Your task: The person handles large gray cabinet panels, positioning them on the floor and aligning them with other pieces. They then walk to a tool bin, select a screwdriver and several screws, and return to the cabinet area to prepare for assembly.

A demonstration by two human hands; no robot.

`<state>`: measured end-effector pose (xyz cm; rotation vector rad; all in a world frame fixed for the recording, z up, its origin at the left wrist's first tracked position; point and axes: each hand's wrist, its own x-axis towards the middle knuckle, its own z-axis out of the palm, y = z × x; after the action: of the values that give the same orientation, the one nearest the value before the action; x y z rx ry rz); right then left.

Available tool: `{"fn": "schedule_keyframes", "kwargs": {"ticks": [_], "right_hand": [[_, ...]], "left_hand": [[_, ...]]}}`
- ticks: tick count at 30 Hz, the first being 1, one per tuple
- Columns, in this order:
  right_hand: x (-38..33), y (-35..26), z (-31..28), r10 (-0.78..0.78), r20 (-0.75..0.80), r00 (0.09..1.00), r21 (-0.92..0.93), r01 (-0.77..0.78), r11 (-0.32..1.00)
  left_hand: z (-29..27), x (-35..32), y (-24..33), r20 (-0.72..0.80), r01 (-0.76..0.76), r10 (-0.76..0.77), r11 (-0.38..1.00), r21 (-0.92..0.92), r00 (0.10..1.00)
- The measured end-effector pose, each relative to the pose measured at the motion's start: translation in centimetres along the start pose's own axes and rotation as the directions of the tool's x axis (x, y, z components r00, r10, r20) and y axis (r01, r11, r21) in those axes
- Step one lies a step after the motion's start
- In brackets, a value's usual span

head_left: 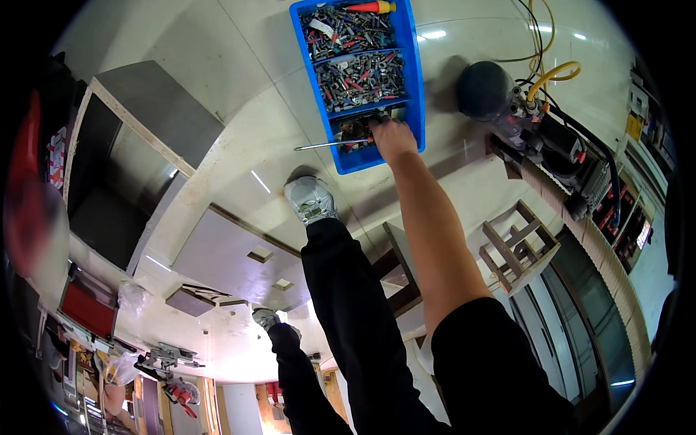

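Note:
My right hand (394, 139) is closed at the near compartment of a blue divided tray (415, 87) on the floor. It grips a screwdriver (330, 145), whose long metal shaft points left past the tray's side. Most of the handle is covered by my fingers. Many small screws and fittings, some with red parts, fill the far compartment (355, 32) and the middle compartment (361, 80). A red-and-yellow tool handle (371, 7) lies across the far end. What lies beneath my hand is partly hidden. My left hand is out of the picture.
An air compressor (536, 130) with a yellow hose (554, 78) stands right of the tray. A grey open cabinet box (156, 101) is at the left. My shoe (310, 199) is just below the tray. A flat panel (239, 254) and a wooden frame (520, 246) lie nearer.

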<state>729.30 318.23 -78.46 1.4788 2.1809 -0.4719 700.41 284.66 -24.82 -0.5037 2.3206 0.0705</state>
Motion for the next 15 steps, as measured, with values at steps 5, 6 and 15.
{"fn": "schedule_keyframes", "kwargs": {"ticks": [5,6,15], "right_hand": [[-0.4,0.1,-0.2,-0.009,0.017,1.0,-0.039,0.009,0.999],[-0.4,0.1,-0.1,-0.015,0.014,1.0,-0.033,0.015,0.999],[-1.8,1.0,-4.0,0.066,-0.126,0.99,0.346,-0.018,0.938]], "left_hand": [[0.9,-2.1,2.5,0.129,-0.17,0.167,0.985,0.017,0.978],[0.9,-2.0,2.3,0.124,-0.171,0.168,0.985,0.011,0.978],[4.3,2.2,5.6,0.267,-0.163,0.156,0.987,0.007,0.951]]}}
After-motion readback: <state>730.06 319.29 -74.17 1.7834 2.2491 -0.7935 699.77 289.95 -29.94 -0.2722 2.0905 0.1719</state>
